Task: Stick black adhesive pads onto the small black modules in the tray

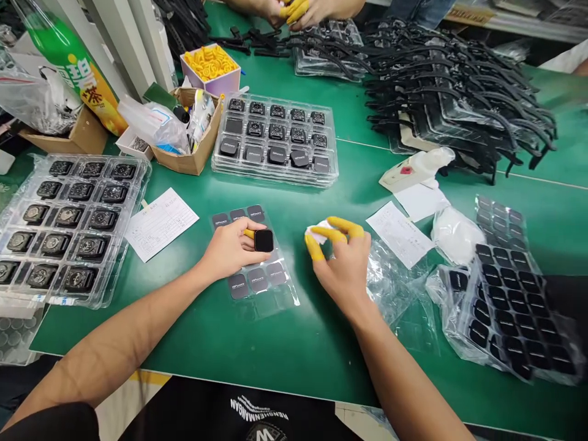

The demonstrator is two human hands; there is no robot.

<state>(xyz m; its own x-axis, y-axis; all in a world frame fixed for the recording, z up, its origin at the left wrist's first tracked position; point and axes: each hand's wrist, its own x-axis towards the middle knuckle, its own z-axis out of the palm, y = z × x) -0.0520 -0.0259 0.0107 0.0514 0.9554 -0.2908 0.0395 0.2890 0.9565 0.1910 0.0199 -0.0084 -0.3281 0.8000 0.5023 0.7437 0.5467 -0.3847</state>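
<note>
My left hand [232,248] is closed on a smartwatch body [263,241], its black square screen facing up. Beneath that hand lies a clear sheet of dark square stickers [258,280] on the green table. My right hand [344,263], with yellow finger cots on the thumb and some fingers, pinches a small white cloth [320,233] to the right of the watch. The cloth and the watch are apart. Ahead of both hands stands a stack of clear trays [275,174] holding several watch bodies, some with dark square covers.
Another tray of watch bodies [103,294] lies left. A white bottle [413,171], paper slips [399,236] and sticker sheets [519,306] lie right. Black-strapped watches [459,92] pile up behind. A box of yellow finger cots [211,64] stands at the back; a co-worker's hands [298,9] are opposite.
</note>
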